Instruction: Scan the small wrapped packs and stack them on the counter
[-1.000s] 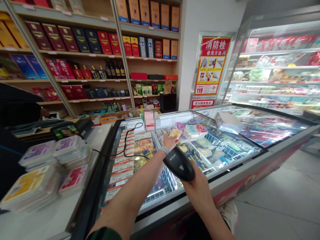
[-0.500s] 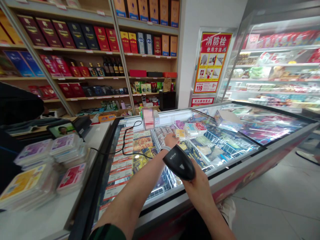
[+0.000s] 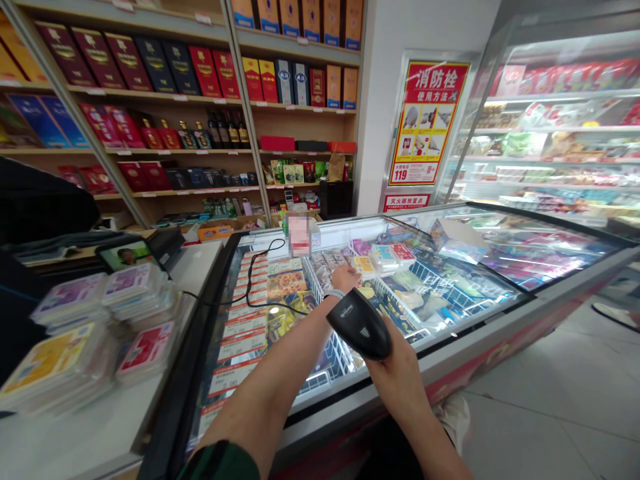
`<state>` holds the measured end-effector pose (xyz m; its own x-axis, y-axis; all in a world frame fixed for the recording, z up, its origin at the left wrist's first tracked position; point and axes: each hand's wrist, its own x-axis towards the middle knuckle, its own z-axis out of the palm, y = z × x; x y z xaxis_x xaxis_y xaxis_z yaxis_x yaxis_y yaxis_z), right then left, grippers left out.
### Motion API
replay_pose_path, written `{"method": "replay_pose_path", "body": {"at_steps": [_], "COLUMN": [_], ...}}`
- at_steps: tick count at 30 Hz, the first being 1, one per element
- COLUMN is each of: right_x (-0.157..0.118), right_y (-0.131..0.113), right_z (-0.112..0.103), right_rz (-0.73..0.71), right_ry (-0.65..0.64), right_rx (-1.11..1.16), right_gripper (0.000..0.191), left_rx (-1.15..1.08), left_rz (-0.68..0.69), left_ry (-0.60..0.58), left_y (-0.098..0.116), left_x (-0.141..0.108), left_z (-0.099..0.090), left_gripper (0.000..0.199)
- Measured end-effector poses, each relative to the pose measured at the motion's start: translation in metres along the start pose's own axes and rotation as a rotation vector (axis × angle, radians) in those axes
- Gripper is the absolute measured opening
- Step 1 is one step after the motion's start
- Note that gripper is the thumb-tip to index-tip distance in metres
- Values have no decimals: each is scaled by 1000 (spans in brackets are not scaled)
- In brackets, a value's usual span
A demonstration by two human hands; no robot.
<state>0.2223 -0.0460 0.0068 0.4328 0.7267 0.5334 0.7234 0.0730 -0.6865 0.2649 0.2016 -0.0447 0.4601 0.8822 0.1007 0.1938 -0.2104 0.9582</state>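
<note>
My right hand is wrapped round the handle of a black barcode scanner, above the near edge of the chest freezer. Stretched forward over the freezer's glass, my left hand has its fingers at a yellow-labelled pack. Its fingertips are small and partly hidden, so the grip is unclear. Just right of that pack lie stacked packs with blue and red labels. A black cable runs from the counter across the glass toward the scanner.
Stacks of labelled packs stand on the white counter at the left, beside a small screen. A person in dark clothing is at the far left. An open carton rests on the freezer glass. Shelves line the back.
The view has shifted slightly. Both hands keep nearly the same places, and the scanner stays in my right hand.
</note>
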Motion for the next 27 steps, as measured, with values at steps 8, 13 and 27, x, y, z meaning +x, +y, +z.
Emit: {"method": "replay_pose_path", "body": {"at_steps": [8,13,27], "right_x": [0,-1,-1], "right_y": [2,3,3], "right_z": [1,2,-1], "right_rz": [11,31,21], "right_ry": [4,-19,-9], "right_rx": [19,44,25], "right_gripper": [34,36,37], "left_rx": [252,489,670], "left_rz": [74,385,475], "left_ry": [52,-44,-304], "left_y": [10,21,22], "left_x": [-10,-22,-36], "left_z": [2,8,14], "left_gripper": [16,56,76]}}
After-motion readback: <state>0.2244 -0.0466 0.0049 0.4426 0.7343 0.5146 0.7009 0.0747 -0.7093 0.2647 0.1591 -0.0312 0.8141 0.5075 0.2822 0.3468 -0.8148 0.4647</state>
